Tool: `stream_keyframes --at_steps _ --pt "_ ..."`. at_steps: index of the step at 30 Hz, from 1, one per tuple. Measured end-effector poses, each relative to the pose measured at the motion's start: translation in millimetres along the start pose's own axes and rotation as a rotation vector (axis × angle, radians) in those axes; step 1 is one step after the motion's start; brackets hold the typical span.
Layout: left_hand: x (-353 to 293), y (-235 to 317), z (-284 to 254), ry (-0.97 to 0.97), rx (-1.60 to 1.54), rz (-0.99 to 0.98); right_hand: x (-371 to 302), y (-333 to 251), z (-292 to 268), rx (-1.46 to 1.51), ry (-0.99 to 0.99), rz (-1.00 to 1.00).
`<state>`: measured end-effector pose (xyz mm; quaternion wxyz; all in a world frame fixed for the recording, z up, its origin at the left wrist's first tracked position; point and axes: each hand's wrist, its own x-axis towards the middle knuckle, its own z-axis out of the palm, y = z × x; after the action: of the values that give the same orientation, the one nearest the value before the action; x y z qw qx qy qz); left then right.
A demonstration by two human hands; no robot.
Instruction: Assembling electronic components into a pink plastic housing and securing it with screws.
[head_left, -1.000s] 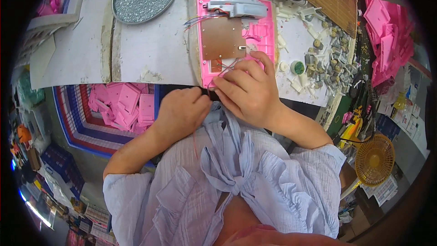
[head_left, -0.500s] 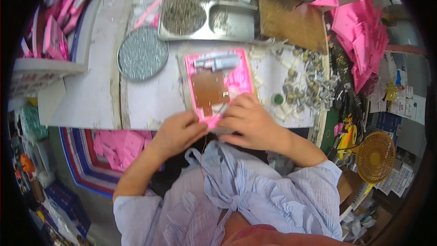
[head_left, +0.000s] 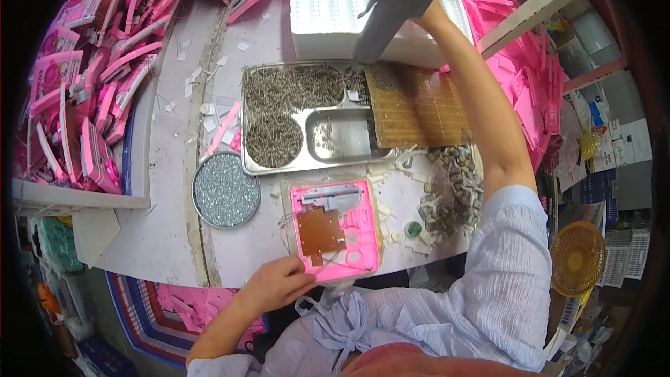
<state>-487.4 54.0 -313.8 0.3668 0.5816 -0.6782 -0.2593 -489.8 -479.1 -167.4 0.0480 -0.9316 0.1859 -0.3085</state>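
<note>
A shallow pink plastic case point(head_left: 363, 241) lies open side up on the table before me, with a brown circuit board point(head_left: 321, 232) and a grey plastic part point(head_left: 335, 197) inside. My left hand point(head_left: 283, 281) grips its near left corner, fingers closed on the edge. Stretched far forward, my right hand point(head_left: 434, 17) is at a grey electric screwdriver point(head_left: 398, 10), which hides most of its fingers. The tool slants down to the left, its tip above the far right part of a metal tray point(head_left: 279, 166) of small screws point(head_left: 272, 136).
A round dish point(head_left: 227, 192) of small silvery pieces stands left of the case. Brown board point(head_left: 419, 108), small metal and white parts point(head_left: 447, 195) lie right. Behind is a white foam block point(head_left: 328, 17) with black round pieces. Pink cases point(head_left: 70, 98) pile up left; a fan point(head_left: 578, 257) stands right.
My right hand has left the case and reached forward to the screwdriver, whose tip has swung left over the tray. My left hand stays at the case's corner. The view has shifted forward.
</note>
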Motion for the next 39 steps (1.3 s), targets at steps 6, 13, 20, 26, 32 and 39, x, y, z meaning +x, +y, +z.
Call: stream_keyframes --at_steps 6,13,20,26,32,39 --pt "-1 4 -2 0.009 -0.045 -0.050 53 -18 69 -0.269 -0.172 0.046" --pt "2 -2 3 0.024 -0.063 -0.013 83 15 40 0.063 0.281 0.194" --pt "-4 6 6 0.098 -0.040 -0.074 -174 -112 -85 1.084 0.139 0.433" --pt "0 11 5 0.080 -0.039 -0.120 -329 -197 -46 0.649 -0.468 -0.011" --pt "-2 13 8 0.120 -0.009 -0.102 -335 -196 -35 0.517 -0.409 -0.257" --pt "2 16 5 0.080 0.045 -0.088 -344 -187 -29 0.579 -0.392 -0.221"
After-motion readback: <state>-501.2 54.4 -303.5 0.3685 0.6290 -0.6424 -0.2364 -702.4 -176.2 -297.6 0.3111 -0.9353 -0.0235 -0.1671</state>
